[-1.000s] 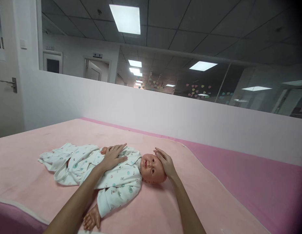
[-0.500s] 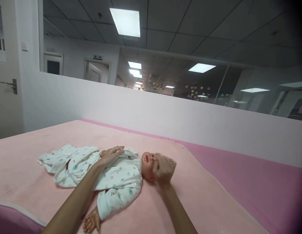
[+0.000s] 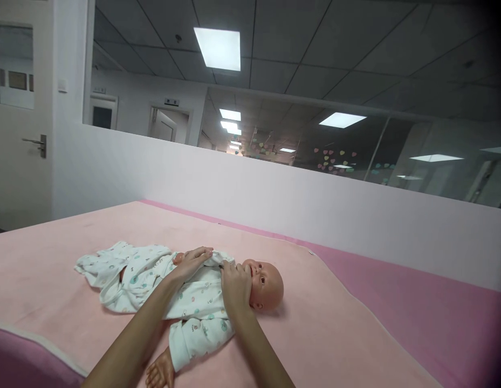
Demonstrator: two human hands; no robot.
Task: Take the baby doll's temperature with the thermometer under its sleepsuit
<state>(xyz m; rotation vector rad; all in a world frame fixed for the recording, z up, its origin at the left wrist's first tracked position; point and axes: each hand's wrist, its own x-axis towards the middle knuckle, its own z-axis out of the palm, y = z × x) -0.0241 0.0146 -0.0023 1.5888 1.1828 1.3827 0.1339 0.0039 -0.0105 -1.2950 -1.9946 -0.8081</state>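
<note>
A baby doll [image 3: 270, 288] lies on its back, its bald head to the right and its legs to the left. It wears a white printed shirt [image 3: 205, 299] and matching trousers [image 3: 149, 258]. Across the doll's far side, my left hand [image 3: 193, 262] rests on the shirt with its fingers stretched out, near the doll's far hand [image 3: 178, 258]. At the collar, just below the chin, my right hand [image 3: 237, 283] has its fingers curled onto the shirt and hides the neck. The doll's near hand [image 3: 161, 371] sticks out of its sleeve toward me.
Beneath the doll is a pale pink pad [image 3: 335, 334] with a light edge, over a darker pink surface [image 3: 436, 291]. A low white wall [image 3: 294, 199] with a window above stands behind. A door [image 3: 19, 161] is at the far left.
My right hand has moved left from over the doll's face to the collar, uncovering the head. My left hand stays on the shirt. The whole view has shifted slightly.
</note>
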